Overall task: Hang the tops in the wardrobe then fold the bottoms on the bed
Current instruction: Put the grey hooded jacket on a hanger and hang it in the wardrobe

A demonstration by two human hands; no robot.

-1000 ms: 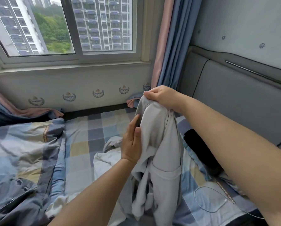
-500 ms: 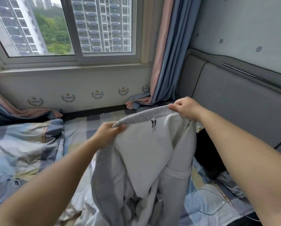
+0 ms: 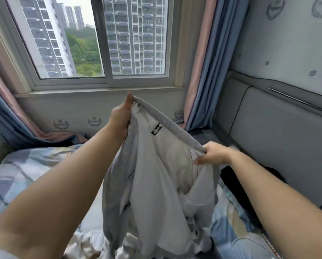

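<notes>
My left hand (image 3: 121, 116) grips one end of the waistband (image 3: 167, 122) of the grey pants (image 3: 156, 176), fingers curled round the fabric and thumb pointing up along the edge. My right hand (image 3: 213, 153) pinches the other end of the same waistband, fingers closed on it; that hand is slightly blurred. The left hand is higher and farther from me than the right, so the waistband runs taut on a slant down to the right. A small black label (image 3: 157, 129) sits just under the waistband, on the side turned toward me. The pants are held up in the air above the bed (image 3: 20, 176); the pale lining faces me and the lower part hangs in loose folds, its bottom reaching the clutter near the lower edge of the view. White fabric (image 3: 85, 242) lies crumpled on the bed beneath the pants, at lower left. A checked blue, grey and yellow quilt (image 3: 35, 165) covers the bed on the left. A black item (image 3: 229, 176) lies on the bed to the right, beside the grey padded headboard (image 3: 272, 131). Behind the pants is the window (image 3: 100, 43), flanked by pink and blue curtains (image 3: 208, 62).
</notes>
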